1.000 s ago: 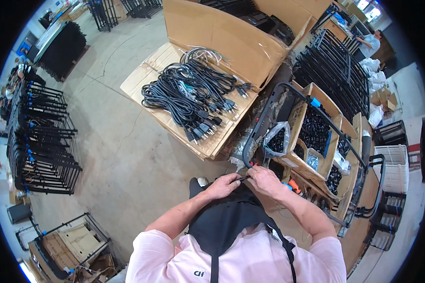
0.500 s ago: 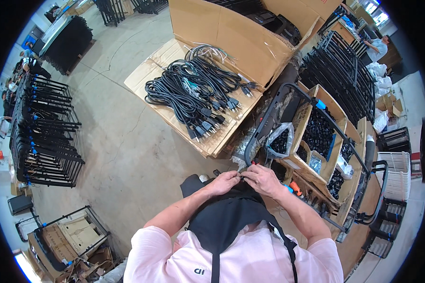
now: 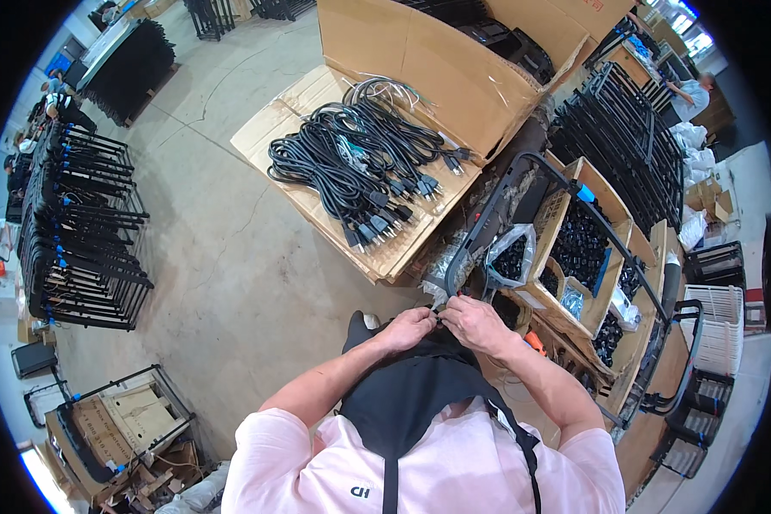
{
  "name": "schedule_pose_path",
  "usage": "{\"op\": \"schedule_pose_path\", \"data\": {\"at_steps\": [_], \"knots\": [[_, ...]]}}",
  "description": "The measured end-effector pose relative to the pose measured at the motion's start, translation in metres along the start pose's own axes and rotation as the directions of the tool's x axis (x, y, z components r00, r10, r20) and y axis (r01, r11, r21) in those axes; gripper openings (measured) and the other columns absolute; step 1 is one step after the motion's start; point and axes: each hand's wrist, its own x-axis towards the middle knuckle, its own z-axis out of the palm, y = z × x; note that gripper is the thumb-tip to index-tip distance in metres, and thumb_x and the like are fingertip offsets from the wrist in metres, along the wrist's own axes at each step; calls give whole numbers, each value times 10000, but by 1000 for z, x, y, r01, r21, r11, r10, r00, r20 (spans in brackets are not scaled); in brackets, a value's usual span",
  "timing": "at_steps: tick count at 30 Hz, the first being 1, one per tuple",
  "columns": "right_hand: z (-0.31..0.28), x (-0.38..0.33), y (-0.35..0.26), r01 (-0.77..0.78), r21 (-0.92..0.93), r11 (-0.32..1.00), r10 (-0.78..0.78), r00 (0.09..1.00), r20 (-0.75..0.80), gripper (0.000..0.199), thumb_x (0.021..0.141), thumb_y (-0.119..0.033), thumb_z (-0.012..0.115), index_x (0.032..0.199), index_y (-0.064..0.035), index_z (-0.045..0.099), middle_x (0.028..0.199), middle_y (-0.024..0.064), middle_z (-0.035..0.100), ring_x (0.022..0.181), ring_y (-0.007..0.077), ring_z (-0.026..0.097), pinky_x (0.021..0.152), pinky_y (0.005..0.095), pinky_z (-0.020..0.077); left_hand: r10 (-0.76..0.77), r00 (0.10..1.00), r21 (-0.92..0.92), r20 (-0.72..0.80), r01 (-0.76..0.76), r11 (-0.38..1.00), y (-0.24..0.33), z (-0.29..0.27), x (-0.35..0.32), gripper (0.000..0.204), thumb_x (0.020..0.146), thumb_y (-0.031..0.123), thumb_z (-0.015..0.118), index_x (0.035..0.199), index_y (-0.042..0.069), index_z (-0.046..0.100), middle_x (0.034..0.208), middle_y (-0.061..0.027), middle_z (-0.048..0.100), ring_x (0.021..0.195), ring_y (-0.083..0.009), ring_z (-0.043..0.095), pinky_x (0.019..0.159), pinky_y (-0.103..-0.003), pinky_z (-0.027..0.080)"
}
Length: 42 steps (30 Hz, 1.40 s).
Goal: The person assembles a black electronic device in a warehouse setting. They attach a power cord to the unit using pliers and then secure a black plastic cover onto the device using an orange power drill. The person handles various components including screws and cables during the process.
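Note:
Both of my hands meet in front of my black apron (image 3: 411,398), at the near end of a black tubular frame (image 3: 463,267). My left hand (image 3: 409,329) is closed, with its fingertips pinched together. My right hand (image 3: 473,324) is closed too, thumb and fingers pressed together beside the frame's bent corner. Between the fingertips there is something small and dark, too small and too covered to name. A clear plastic bag of black parts (image 3: 512,255) stands just beyond my right hand.
Black power cords (image 3: 351,163) lie heaped on a cardboard box (image 3: 295,98) ahead. At right, a wooden bin (image 3: 574,308) holds small black parts, with an orange-handled tool (image 3: 535,343) beside it. Folded black frames (image 3: 86,227) stand at left. A person (image 3: 690,98) is far right.
My view has shifted slightly, so the surroundings sit a little differently. My hands stay together at the frame's corner, with only small finger movement.

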Motion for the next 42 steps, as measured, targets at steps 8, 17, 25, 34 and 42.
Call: {"op": "schedule_pose_path", "data": {"at_steps": [8, 17, 25, 34, 42], "knots": [[6, 0, -7, -99, 3, 995, 99, 995, 2, 86, 910, -97, 675, 966, -31, 672, 989, 137, 613, 968, 348, 669, 855, 453, 575, 63, 997, 184, -49, -53, 982, 19, -2, -7, 330, 1050, 279, 601, 1102, -33, 693, 963, -141, 723, 936, -199, 662, 872, -390, 530], [24, -34, -61, -387, 259, 885, 437, 883, -171, 215, 980, -156, 661, 1171, -65, 699, 1057, 157, 664, 961, 368, 699, 834, 468, 587, -60, 996, 188, -65, 72, 980, 24, -2, -8, 327, 1021, 266, 608, 1119, -20, 733, 947, -80, 737, 913, -162, 667, 849, -342, 538], [142, -56, 38, -832, 121, 542, 836, 520, -174, 642, 930, -368, 722, 1381, 55, 548, 1413, 329, 573, 1315, 450, 601, 1006, 581, 534, -196, 980, 205, -22, 197, 959, 18, 0, 0, 307, 1015, 271, 644, 1112, -3, 744, 846, -43, 712, 788, -122, 655, 756, -317, 537], [193, -17, 116, -976, 148, 161, 987, 161, -12, 511, 968, -224, 599, 1387, 68, 571, 1235, 258, 704, 1088, 335, 750, 936, 456, 608, -159, 970, 182, 183, 125, 975, 4, -1, 5, 314, 1124, 241, 574, 1204, -38, 692, 1006, -93, 768, 973, -151, 700, 918, -305, 549], [128, -92, -68, -861, 506, -54, 940, 127, 317, 526, 982, -208, 617, 1453, 10, 531, 1495, 271, 572, 1352, 428, 590, 1112, 527, 482, -103, 969, -115, 224, 131, 985, -17, 28, 12, 335, 1154, 244, 533, 1266, -49, 650, 1099, -125, 762, 1002, -177, 710, 938, -327, 558]]}}
